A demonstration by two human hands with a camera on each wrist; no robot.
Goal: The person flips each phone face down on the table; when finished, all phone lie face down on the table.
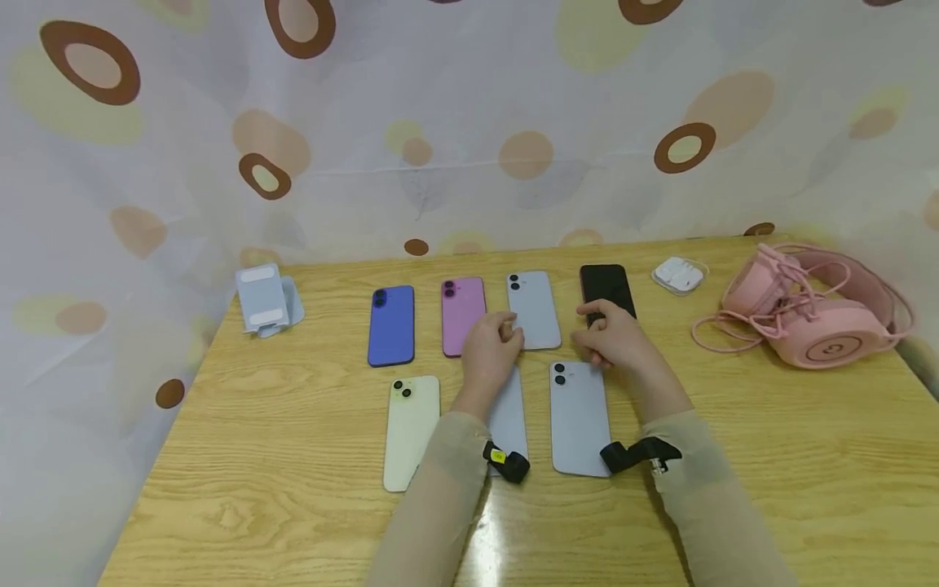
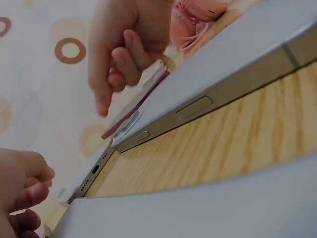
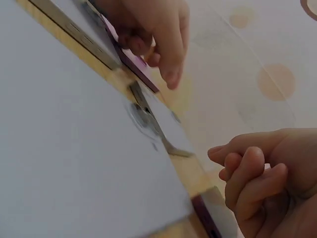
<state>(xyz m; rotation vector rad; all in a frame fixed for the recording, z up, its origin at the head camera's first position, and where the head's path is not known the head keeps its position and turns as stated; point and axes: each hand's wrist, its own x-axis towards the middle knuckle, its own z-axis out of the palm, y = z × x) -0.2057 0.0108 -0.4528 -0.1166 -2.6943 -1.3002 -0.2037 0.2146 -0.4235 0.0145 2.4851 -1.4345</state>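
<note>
My left hand [image 1: 491,350], its fingers bent and nothing in them, hovers between the pink phone [image 1: 461,314] and the pale blue phone [image 1: 534,314]. Beneath that wrist a pale phone [image 1: 511,412] is partly hidden by the sleeve. My right hand [image 1: 612,336] is over the near end of a dark phone [image 1: 607,281], its index finger reaching out and the other fingers bent, holding nothing. Just below it lies a light lavender phone [image 1: 579,420], camera side up. In the right wrist view the right hand [image 3: 267,183] shows curled, bare fingers.
A blue phone [image 1: 391,326] and a pale yellow phone [image 1: 411,432] lie to the left. At the back left is a light blue stand [image 1: 262,299]. White earphones in a case [image 1: 678,275] and pink headphones [image 1: 822,318] are on the right. A patterned curtain [image 1: 469,122] closes off the back.
</note>
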